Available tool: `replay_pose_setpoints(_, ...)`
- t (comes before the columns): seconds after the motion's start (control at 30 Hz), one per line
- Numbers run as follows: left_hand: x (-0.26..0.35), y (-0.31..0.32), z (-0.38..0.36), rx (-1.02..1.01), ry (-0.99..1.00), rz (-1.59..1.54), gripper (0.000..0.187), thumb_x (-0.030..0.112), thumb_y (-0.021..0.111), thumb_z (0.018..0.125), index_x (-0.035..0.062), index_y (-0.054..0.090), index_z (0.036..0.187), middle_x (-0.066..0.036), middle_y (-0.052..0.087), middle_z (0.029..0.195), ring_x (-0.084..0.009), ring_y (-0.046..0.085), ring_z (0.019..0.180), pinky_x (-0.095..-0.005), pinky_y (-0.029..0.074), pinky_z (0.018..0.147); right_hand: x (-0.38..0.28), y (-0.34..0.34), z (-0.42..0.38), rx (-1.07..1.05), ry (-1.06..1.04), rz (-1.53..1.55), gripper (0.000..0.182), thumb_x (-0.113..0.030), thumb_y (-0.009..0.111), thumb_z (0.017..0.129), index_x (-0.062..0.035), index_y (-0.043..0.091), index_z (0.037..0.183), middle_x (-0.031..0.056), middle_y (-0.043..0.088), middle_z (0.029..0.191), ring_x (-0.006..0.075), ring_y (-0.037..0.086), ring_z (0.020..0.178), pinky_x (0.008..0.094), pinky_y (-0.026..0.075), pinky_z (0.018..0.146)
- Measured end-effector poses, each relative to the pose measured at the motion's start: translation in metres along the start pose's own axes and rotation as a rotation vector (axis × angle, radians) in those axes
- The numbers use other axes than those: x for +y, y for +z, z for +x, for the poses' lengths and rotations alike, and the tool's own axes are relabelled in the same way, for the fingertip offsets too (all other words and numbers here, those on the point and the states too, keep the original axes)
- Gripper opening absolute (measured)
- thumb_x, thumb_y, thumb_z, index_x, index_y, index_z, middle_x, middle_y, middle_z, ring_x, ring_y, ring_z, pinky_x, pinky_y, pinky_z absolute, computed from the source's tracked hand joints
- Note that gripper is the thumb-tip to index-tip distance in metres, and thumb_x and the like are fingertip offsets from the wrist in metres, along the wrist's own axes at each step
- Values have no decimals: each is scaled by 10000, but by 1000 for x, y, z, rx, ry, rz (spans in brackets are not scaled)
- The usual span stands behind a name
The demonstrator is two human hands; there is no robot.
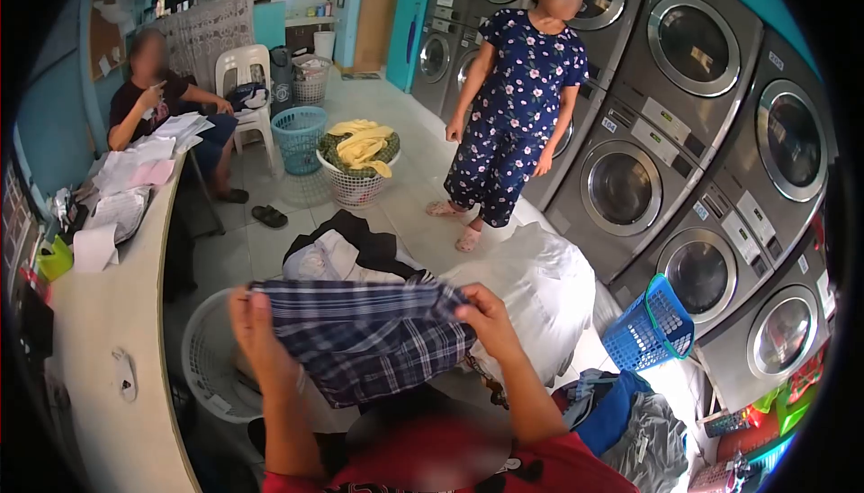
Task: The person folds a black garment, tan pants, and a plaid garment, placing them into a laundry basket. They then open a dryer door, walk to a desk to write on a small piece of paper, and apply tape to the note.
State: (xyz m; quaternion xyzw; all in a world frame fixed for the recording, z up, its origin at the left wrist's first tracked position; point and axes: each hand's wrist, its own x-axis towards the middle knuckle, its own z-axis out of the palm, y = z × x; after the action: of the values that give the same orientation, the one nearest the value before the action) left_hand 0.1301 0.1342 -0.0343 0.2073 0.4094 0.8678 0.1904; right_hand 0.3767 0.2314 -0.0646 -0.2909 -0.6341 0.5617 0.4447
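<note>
A pair of dark blue plaid shorts (369,336) is stretched out in front of me by its waistband. My left hand (258,336) pinches the left end of the band, thumb up. At the right end, my right hand (490,318) grips the other corner between thumb and fingers. The cloth hangs down between both hands, above a white laundry basket (202,358) on the left. Behind the shorts lie a black and white pile of clothes (346,250) and a big white bundle (535,291). Part of the basket's contents is hidden.
A long table (117,322) with papers runs along the left. A blue basket (643,327) stands at right, near a clothes heap (621,421). Ahead is a basket of yellow and green cloth (355,183). One person stands by the dryers (693,39); another sits at the table.
</note>
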Motion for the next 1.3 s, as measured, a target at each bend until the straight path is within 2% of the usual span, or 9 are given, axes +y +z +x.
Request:
replay_pose_setpoints(0.13, 22, -30, 28, -66, 74, -105, 100, 144, 477, 851, 95, 512, 932, 38, 485, 817, -48, 476, 716, -204, 414, 652, -31, -19, -1, -299, -58, -575, 147, -110, 660, 699, -22, 577, 782, 36, 555, 717, 129, 510, 671, 252, 386, 590)
replay_pose_setpoints(0.33, 24, -55, 59, -8, 282, 177, 99, 165, 461, 862, 81, 511, 878, 27, 448, 802, -46, 425, 728, -194, 369, 670, -33, -48, 28, -174, -178, -828, 157, -121, 665, 682, -23, 574, 764, 63, 528, 688, 174, 494, 627, 273, 379, 565)
replay_pose_setpoints(0.53, 29, -65, 85, 240, 228, 36, 100, 156, 450, 867, 82, 517, 877, 23, 468, 818, -58, 441, 790, -211, 371, 743, -15, -63, 55, 55, -47, -300, 65, -77, 586, 749, -43, 534, 730, 1, 509, 726, 88, 465, 713, 219, 369, 667)
replay_pose_setpoints(0.67, 22, -90, 88, -12, 203, 77, 118, 165, 488, 855, 76, 532, 919, 6, 527, 863, -89, 502, 825, -218, 399, 744, -1, -51, 60, 4, -42, -17, 56, -104, 534, 791, -51, 532, 810, 51, 535, 945, 135, 492, 895, 243, 360, 786)
replay_pose_setpoints(0.8, 15, -23, 30, -328, 138, 714, 79, 91, 542, 793, 16, 519, 805, -4, 461, 742, -73, 407, 684, -197, 344, 644, 9, 24, 55, -362, -171, -213, 331, -195, 585, 777, -74, 489, 1069, 73, 501, 1100, 152, 463, 1027, 255, 376, 828)
replay_pose_setpoints(0.9, 4, 11, -8, -665, 300, 864, 113, -23, 610, 702, 0, 559, 799, -87, 565, 672, -130, 518, 576, -236, 404, 543, 4, 79, 42, -410, -348, -189, 393, -205, 610, 757, -73, 470, 1099, 78, 519, 1085, 116, 474, 959, 233, 383, 762)
replay_pose_setpoints(0.97, -1, 18, -16, -679, 310, 860, 125, -19, 616, 698, 6, 565, 809, -98, 571, 680, -140, 526, 573, -238, 406, 543, -4, 88, 37, -576, 30, -109, 344, -183, 600, 774, -73, 483, 1079, 30, 531, 971, 106, 479, 909, 253, 360, 779)
replay_pose_setpoints(1.1, -6, 22, -19, -664, 334, 854, 152, 9, 628, 709, 6, 527, 822, -84, 547, 662, -128, 519, 577, -235, 413, 559, 16, 85, 41, -511, 35, 268, 152, -105, 539, 824, -43, 532, 963, -38, 503, 840, 17, 445, 802, 169, 353, 698)
replay_pose_setpoints(1.3, -19, 21, -20, -618, 92, 581, 243, 46, 654, 709, 15, 451, 839, -29, 522, 673, -92, 496, 605, -218, 400, 556, -1, 83, 43, -429, 79, 233, 120, -104, 539, 811, -12, 550, 888, -6, 528, 749, 56, 464, 710, 204, 373, 637)
